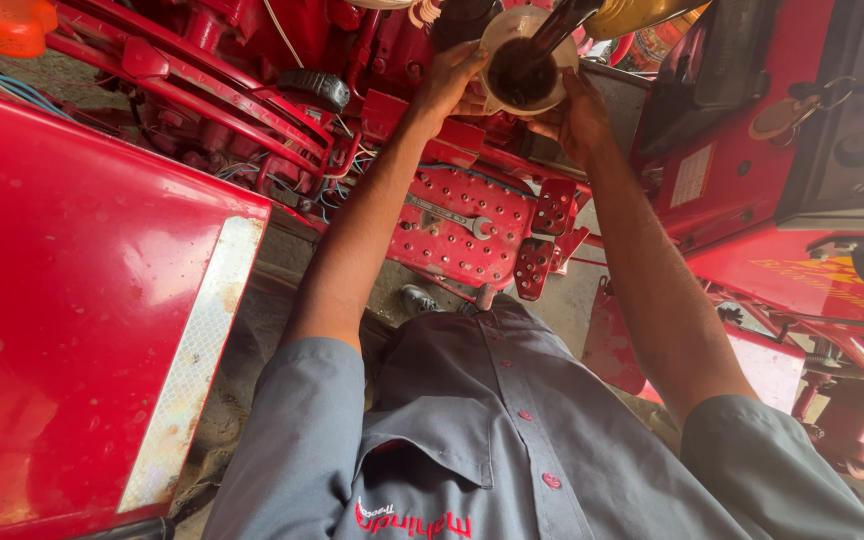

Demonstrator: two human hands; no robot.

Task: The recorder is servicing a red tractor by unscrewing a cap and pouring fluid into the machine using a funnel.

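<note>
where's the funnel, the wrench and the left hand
funnel (508, 32): head view, on its pale rim at the upper left
wrench (450, 216): head view, on its shaft, lying on the red footplate
left hand (449, 80): head view, on the back of the hand

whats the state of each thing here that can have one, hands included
left hand: gripping the funnel's rim
right hand: steadying the funnel's other side
pale round plastic funnel: upright, part-filled with dark oil
yellow container spout: tilted, pouring a dark stream
silver open-end spanner: lying flat on the footplate
red studded metal footplate: bearing the spanner
ring of keys: hanging from the dark panel
</note>
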